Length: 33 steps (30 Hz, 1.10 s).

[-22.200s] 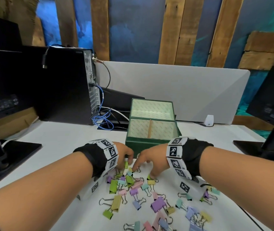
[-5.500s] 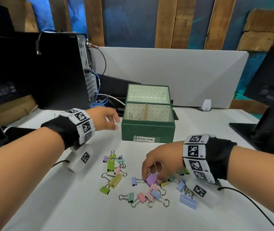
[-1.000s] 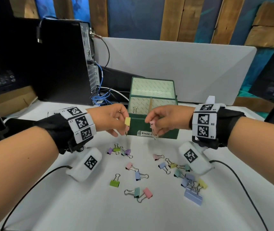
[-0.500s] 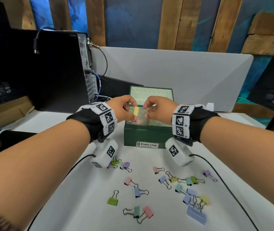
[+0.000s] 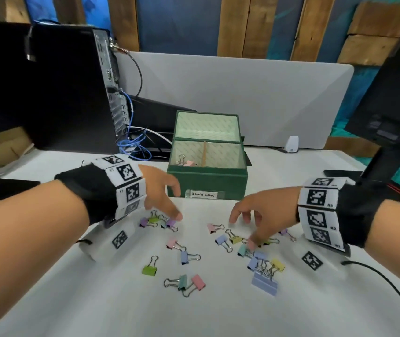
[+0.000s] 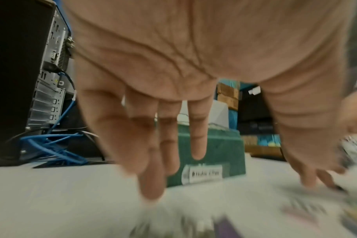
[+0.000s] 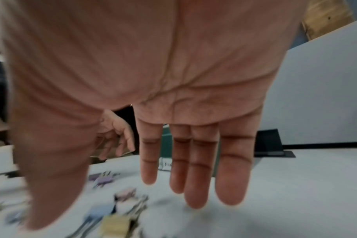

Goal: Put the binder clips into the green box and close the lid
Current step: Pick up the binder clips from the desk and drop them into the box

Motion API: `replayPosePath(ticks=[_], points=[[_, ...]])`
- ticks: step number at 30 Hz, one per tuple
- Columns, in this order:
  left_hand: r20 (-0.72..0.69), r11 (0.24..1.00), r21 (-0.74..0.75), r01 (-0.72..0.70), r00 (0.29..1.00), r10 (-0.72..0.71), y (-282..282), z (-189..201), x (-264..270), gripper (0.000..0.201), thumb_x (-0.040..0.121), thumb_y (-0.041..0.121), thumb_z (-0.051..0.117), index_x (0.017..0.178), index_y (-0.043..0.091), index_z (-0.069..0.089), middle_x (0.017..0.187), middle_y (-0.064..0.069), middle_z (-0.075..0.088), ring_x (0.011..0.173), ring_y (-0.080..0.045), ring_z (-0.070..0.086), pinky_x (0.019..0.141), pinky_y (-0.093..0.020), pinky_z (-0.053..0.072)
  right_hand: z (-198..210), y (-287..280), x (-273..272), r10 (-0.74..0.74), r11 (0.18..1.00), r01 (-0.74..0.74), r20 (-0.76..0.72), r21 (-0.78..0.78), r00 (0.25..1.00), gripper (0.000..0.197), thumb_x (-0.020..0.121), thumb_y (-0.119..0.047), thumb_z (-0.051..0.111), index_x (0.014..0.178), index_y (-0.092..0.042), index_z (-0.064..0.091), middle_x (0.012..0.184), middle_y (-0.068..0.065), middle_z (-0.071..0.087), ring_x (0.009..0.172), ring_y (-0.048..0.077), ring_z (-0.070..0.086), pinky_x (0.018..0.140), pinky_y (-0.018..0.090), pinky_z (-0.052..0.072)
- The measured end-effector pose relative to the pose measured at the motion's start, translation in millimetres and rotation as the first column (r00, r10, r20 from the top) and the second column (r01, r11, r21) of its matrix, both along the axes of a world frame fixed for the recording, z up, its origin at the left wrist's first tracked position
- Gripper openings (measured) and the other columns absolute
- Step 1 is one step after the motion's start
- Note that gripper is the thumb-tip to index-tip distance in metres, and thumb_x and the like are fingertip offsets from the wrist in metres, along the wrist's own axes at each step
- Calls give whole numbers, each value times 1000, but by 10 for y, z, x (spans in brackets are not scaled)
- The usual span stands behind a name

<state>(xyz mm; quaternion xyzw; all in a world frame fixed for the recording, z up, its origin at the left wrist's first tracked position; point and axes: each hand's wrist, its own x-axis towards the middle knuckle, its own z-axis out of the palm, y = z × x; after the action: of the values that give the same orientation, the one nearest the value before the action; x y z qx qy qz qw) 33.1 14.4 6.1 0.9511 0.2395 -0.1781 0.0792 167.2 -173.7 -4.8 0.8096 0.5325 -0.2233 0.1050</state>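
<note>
Head view: green box (image 5: pixel 206 183) far centre, lid up, few binder clips (image 5: pixel 186 259) inside, most scattered near. Left hand (image 5: pixel 160 195), right hand (image 5: pixel 264 212) spread, empty. Wrist views blur clips.

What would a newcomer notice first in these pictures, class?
The pastel binder clips strewn over the white table catch the eye first. Above them hover two open hands, the left hand and the right hand, both empty. Behind stands the green box, lid up, with a few clips in its left compartment.
</note>
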Motion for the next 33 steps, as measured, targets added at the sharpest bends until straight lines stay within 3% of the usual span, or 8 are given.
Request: replayPosePath(ticks=[5,7,12,16,24,26,30,33], points=[[-211,985,159,63,977,-29,-135,-179,-306,103,55,73,69,141,35,28,138,5,48,122,-18,48,100,-30,36,-126,6,-135,71,996,-71,8,-53,997,91,66,-56,74,141,-46,23,134,-11,42,118,13,47,97,29,40],[-223,986,143,89,973,-56,-180,-206,-371,102,56,72,69,141,32,30,137,6,49,121,-18,49,100,-31,36,-165,30,-182,103,993,-99,58,-65,993,94,67,-56,73,144,-44,19,137,-8,40,124,18,45,101,34,39],[-182,985,32,171,970,-162,-349,-225,-374,88,59,62,75,133,36,38,124,12,50,99,-11,52,90,-25,41,-200,73,-208,108,994,-109,71,4,992,71,76,-46,69,137,-41,34,123,-6,47,103,14,50,89,29,43],[-112,985,-22,173,978,-174,-366,-213,-392,93,60,56,78,138,42,29,129,16,47,104,-7,51,91,-23,39,-181,8,-127,70,996,-73,56,46,996,61,75,-51,69,129,-42,42,110,-13,45,100,10,50,84,25,44],[-188,990,99,102,979,-82,-179,-249,-468,117,57,61,77,149,32,11,149,7,30,134,-14,37,109,-31,28,-16,-213,139,-116,993,114,122,25,986,77,68,-61,68,135,-41,35,129,-10,46,110,12,52,97,31,45],[-188,986,102,131,976,-110,-188,-272,-452,111,58,59,78,147,32,18,142,6,34,128,-16,42,106,-33,33,14,-287,221,-165,984,172,124,-45,978,78,69,-58,69,136,-37,35,127,-8,48,105,13,55,97,30,46],[-135,978,63,198,973,-188,-270,-326,-380,95,64,50,78,142,33,27,134,8,38,115,-12,50,97,-28,42,-21,-384,258,-246,959,244,6,-141,969,75,71,-43,76,135,-35,37,121,-3,55,67,6,54,69,18,50],[-58,978,33,206,977,-204,-360,-367,-323,78,69,42,76,136,35,37,129,11,44,99,-8,51,91,-26,45,-120,-333,219,-229,971,228,-7,-74,973,69,73,-34,76,132,-36,40,110,-5,59,66,7,58,74,21,52]])
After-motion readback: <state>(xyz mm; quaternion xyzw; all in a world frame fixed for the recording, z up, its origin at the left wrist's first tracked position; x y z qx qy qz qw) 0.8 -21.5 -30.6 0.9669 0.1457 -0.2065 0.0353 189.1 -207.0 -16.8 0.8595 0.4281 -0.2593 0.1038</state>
